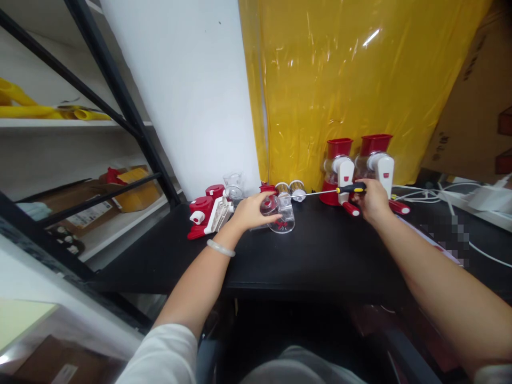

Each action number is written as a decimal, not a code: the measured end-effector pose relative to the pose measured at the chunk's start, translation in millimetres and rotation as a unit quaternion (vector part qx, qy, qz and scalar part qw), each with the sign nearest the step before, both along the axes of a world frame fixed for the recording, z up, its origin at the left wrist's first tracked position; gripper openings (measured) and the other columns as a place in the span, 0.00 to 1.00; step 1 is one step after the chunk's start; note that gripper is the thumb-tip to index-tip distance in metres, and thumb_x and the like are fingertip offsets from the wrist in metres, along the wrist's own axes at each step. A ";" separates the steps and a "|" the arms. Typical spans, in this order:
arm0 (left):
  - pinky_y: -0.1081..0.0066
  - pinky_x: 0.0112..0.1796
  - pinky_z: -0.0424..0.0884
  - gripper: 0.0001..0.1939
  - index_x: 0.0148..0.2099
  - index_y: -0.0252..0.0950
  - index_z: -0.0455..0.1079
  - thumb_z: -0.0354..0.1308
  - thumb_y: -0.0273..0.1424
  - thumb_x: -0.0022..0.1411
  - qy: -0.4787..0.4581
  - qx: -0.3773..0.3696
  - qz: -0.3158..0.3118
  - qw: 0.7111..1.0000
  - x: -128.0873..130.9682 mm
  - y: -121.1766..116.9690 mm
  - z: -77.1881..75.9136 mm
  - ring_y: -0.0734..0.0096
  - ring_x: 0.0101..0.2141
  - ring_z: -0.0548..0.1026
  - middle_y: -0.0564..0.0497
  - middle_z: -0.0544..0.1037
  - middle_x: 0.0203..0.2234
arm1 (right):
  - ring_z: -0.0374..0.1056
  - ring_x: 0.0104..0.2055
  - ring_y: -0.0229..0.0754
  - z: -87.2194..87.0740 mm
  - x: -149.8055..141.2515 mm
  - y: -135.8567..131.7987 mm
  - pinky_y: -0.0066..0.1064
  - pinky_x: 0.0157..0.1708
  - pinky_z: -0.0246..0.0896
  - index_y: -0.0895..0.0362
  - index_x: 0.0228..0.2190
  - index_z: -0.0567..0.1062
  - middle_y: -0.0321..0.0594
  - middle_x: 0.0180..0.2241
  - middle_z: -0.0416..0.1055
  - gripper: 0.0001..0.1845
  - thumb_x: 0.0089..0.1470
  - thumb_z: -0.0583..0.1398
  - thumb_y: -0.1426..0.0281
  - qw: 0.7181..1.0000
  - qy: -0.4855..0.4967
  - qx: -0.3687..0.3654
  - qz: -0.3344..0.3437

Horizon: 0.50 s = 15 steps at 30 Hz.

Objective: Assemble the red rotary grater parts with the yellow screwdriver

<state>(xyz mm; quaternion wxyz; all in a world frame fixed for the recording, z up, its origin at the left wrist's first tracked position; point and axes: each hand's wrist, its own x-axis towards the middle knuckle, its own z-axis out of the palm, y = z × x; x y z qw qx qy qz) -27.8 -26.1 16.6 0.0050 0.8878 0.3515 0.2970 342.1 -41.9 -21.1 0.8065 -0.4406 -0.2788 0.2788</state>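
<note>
My left hand (255, 212) is closed around a clear plastic grater body (285, 218) that rests on the black table. In my right hand (373, 202) is a screwdriver (347, 189) with a black and yellow handle, its long shaft pointing left. The shaft's tip is at or close to the clear body; I cannot tell whether it touches a screw. Behind the body lie two metal grater drums (296, 190). Left of my left hand are red base parts (201, 208), a white handle arm (219, 214) and a clear part (233, 185).
Two assembled red and white rotary graters (340, 170) stand at the back right. White cables and a power strip (490, 197) lie further right. A yellow plastic sheet (360, 80) hangs behind the table (312, 261). Shelving with a black frame (116, 80) rises on the left.
</note>
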 end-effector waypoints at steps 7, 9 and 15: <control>0.50 0.57 0.73 0.39 0.66 0.40 0.68 0.68 0.52 0.57 -0.002 0.002 0.000 1.000 -0.2 0.3 -0.9 0.48 0.56 0.78 0.41 0.79 0.57 | 0.57 0.14 0.33 -1.7 1.3 -2.2 0.23 0.10 0.56 0.54 0.28 0.72 0.30 0.16 0.62 0.16 0.63 0.57 0.56 0.999 -0.035 -0.021 -0.017; 0.50 0.57 0.73 0.39 0.66 0.41 0.68 0.68 0.52 0.57 -0.003 0.003 0.001 1.000 -0.4 0.4 -1.1 0.48 0.56 0.78 0.41 0.79 0.57 | 0.53 0.13 0.33 -3.1 1.3 -1.8 0.22 0.09 0.52 0.52 0.28 0.70 0.28 0.14 0.57 0.18 0.62 0.59 0.53 0.998 -0.055 -0.026 -0.031; 0.50 0.57 0.73 0.39 0.66 0.41 0.68 0.68 0.52 0.57 0.000 0.002 -0.002 1.000 -0.9 0.9 -1.4 0.48 0.55 0.78 0.42 0.79 0.57 | 0.54 0.14 0.33 -0.4 -0.9 1.0 0.24 0.11 0.57 0.53 0.29 0.69 0.28 0.16 0.61 0.10 0.56 0.63 0.62 1.000 -0.017 -0.006 0.014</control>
